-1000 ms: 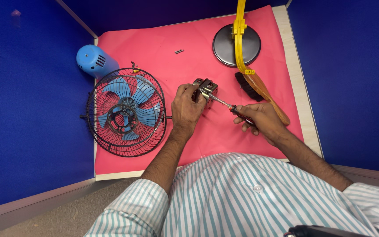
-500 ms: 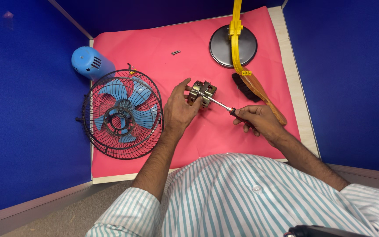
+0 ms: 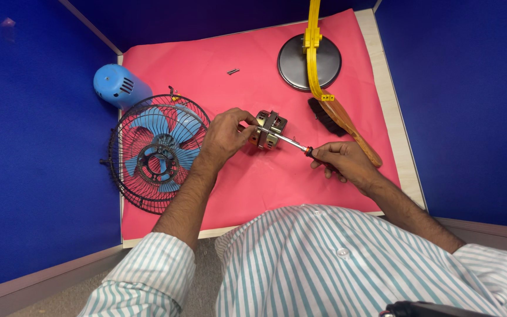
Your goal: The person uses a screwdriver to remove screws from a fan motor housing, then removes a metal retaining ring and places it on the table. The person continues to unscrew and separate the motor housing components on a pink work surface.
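My left hand (image 3: 225,138) grips a small metal fan motor (image 3: 270,130) and holds it on the pink mat (image 3: 253,70). My right hand (image 3: 338,161) is closed around the handle of a screwdriver (image 3: 291,142). Its thin steel shaft points left, with the tip against the motor's side. The handle is mostly hidden inside my fingers.
A black wire fan guard with blue blades (image 3: 155,154) lies at the left, beside a blue motor cover (image 3: 117,86). A black round base with a yellow stand (image 3: 310,56) sits at the back. A wooden-handled brush (image 3: 341,120) lies at right. A small screw (image 3: 233,71) rests near the back.
Both hands stay on the motor and the screwdriver with only small shifts. The view has drifted a little between frames.
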